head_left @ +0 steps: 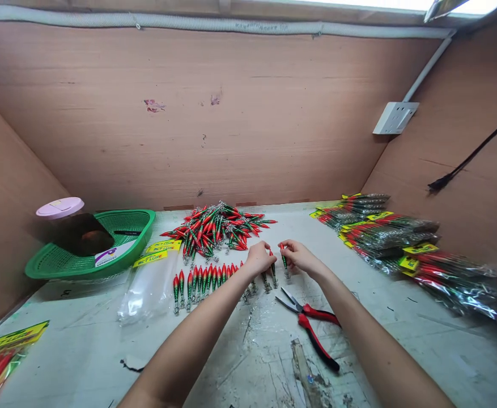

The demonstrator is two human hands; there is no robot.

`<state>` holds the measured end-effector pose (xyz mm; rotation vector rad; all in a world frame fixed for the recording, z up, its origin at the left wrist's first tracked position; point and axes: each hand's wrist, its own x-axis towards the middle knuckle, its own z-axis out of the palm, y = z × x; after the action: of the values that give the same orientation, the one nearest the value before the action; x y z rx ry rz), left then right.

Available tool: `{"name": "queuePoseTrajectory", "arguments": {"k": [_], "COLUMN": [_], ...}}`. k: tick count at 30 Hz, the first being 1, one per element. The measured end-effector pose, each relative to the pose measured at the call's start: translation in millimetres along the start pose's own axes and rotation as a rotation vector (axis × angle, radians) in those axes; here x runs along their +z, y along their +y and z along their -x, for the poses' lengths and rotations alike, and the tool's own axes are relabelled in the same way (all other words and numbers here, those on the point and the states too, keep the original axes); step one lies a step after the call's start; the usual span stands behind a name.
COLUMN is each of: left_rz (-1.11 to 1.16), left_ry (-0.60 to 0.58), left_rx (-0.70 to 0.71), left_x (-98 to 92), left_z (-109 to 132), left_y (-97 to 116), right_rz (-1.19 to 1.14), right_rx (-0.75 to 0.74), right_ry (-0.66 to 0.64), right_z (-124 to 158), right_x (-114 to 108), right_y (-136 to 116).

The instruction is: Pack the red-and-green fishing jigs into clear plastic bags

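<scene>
My left hand (260, 258) is closed, its fingertips at the red top of a red-and-green fishing lure (274, 273). Close beside it, my right hand (300, 256) pinches another fishing lure (284, 262) upright, its wire hooks pointing down at the table. A row of similar lures (208, 277) lies side by side to the left, partly hidden by my left forearm. Behind the row is a heaped pile of lures (214, 226). Red-handled pliers (305, 310) lie with jaws apart just in front of my right hand.
Clear bags with yellow headers (152, 277) lie left of the row, near a green basket (135, 249) holding a pink-lidded container (61, 208). Packed lure bags (384, 232) are stacked at the right. Another filled bag (5, 357) lies front left. Wooden walls (231, 124) enclose the table.
</scene>
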<state>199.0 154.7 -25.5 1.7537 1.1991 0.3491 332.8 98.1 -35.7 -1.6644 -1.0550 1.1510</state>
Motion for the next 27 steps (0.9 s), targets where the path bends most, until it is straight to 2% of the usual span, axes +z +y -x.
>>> {"name": "queuePoseTrajectory", "arguments": {"k": [3, 7, 11, 14, 18, 23, 27], "left_rz": [-0.221, -0.446, -0.621, -0.734, -0.873, -0.961, -0.866], "left_ry": [0.063, 0.070, 0.054, 0.101, 0.213, 0.167, 0.176], "left_rx": [-0.007, -0.002, 0.038, 0.119, 0.287, 0.512, 0.605], "left_x": [3.9, -2.9, -8.1, -14.5, -38.3, -72.3, -88.6], "left_z": [-8.4, -8.0, -2.6, 1.4, -3.1, -20.2, -26.6], "left_y": [-0.9, -3.7, -10.8, -16.8, -20.9, -24.7, -28.3], "right_rz": [0.109, 0.205, 0.289, 0.385, 0.549, 0.691, 0.732], "right_rx": [0.093, 0.140, 0.133, 0.085, -0.050, -0.178, -0.204], "right_ry": [0.007, -0.016, -0.008, 0.047, 0.159, 0.254, 0.351], "right_z": [-12.0, -17.9, -20.4, -25.9, -46.5, -80.8, -95.6], "right_x": [9.6, 26.5, 38.5, 38.5, 36.2, 54.5, 72.7], "right_y": [9.5, 16.1, 22.5, 22.1, 5.0, -23.3, -31.8]}}
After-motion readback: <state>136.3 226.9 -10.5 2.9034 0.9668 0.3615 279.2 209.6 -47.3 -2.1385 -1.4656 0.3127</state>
